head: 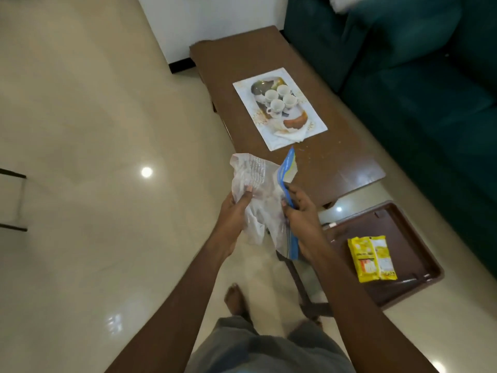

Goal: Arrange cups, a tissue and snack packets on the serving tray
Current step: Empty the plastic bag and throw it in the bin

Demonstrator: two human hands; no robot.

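A white patterned serving tray (312, 122) lies on the long brown coffee table (336, 162). On it stand several white cups (277, 106), with a white tissue (291, 135) and a brownish snack (295, 121) at its near end. I stand in front of the table's near end. My left hand (234, 208) grips a crumpled clear plastic bag (255, 181). My right hand (301, 214) holds a blue-edged snack packet (289, 168) against that bag. Two yellow snack packets (372, 258) lie on a low brown stool (403, 232) to my right.
A dark green sofa (430, 90) runs along the far side of the table and stool. The glossy cream floor (94, 157) spreads to the left. My bare foot (235, 297) and grey shorts show below my arms. A white wall (215, 17) stands behind the table.
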